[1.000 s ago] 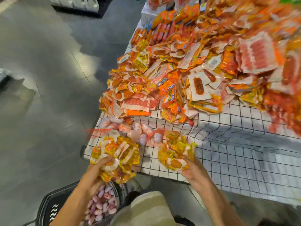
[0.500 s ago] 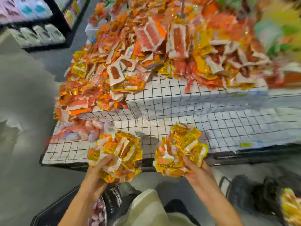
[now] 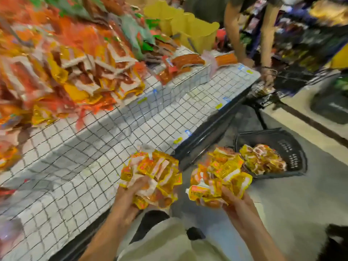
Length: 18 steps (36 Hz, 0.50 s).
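Observation:
My left hand (image 3: 131, 193) grips a bunch of small yellow snack packets (image 3: 152, 172) just off the front edge of the display table. A second bunch of yellow snack packets (image 3: 224, 176) is held in my right hand (image 3: 235, 202), out over the floor. To the right of it, on the floor, stands a black shopping basket (image 3: 293, 149) with more yellow packets (image 3: 263, 159) inside. The whole view is blurred by motion.
The display table has a white top under a black wire grid (image 3: 94, 147), heaped with orange and yellow packets (image 3: 62, 72) at the back left. Yellow bins (image 3: 195, 32) stand at the far end. Another person (image 3: 250, 40) bends over a dark basket at upper right.
My view has swung to the right, bringing the black basket with yellow packets and another person into sight. Both hands still hold their bunches, now moved toward the right off the table edge.

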Each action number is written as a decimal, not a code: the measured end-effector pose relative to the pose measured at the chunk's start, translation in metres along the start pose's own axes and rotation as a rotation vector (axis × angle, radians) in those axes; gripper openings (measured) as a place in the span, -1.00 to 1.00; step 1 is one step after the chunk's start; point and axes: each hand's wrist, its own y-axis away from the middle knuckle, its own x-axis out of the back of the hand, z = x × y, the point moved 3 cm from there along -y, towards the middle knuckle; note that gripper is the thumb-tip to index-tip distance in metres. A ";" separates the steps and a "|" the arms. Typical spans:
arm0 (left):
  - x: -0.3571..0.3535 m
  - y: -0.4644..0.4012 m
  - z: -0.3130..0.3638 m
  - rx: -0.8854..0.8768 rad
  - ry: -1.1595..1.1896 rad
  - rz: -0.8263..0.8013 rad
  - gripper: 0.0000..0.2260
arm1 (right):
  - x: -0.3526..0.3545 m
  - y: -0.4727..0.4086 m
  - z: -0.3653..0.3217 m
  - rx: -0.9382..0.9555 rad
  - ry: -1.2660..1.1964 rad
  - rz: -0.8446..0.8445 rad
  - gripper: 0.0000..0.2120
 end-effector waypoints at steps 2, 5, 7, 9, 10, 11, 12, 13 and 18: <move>-0.025 -0.019 -0.003 0.029 -0.040 -0.072 -0.63 | 0.015 0.001 -0.006 0.029 -0.037 0.068 -0.54; -0.062 -0.049 -0.008 0.087 -0.133 -0.171 -0.49 | 0.035 0.002 -0.013 0.070 -0.095 0.161 -0.53; -0.087 -0.070 -0.013 0.133 -0.185 -0.206 -0.37 | 0.046 0.004 -0.018 0.094 -0.149 0.225 -0.55; -0.112 -0.090 -0.017 0.147 -0.214 -0.242 -0.41 | 0.054 0.005 -0.024 0.111 -0.198 0.299 -0.56; -0.125 -0.099 -0.018 0.156 -0.227 -0.262 -0.43 | 0.059 0.006 -0.027 0.121 -0.218 0.339 -0.57; -0.138 -0.107 -0.019 0.177 -0.244 -0.285 -0.42 | 0.064 0.007 -0.029 0.130 -0.232 0.380 -0.59; -0.152 -0.112 -0.021 0.204 -0.263 -0.310 -0.40 | 0.069 0.008 -0.031 0.134 -0.243 0.422 -0.60; -0.165 -0.117 -0.022 0.230 -0.282 -0.334 -0.38 | 0.074 0.009 -0.033 0.135 -0.252 0.465 -0.59; -0.226 -0.146 -0.027 0.293 -0.339 -0.409 -0.45 | 0.090 0.016 -0.044 0.180 -0.333 0.644 -0.55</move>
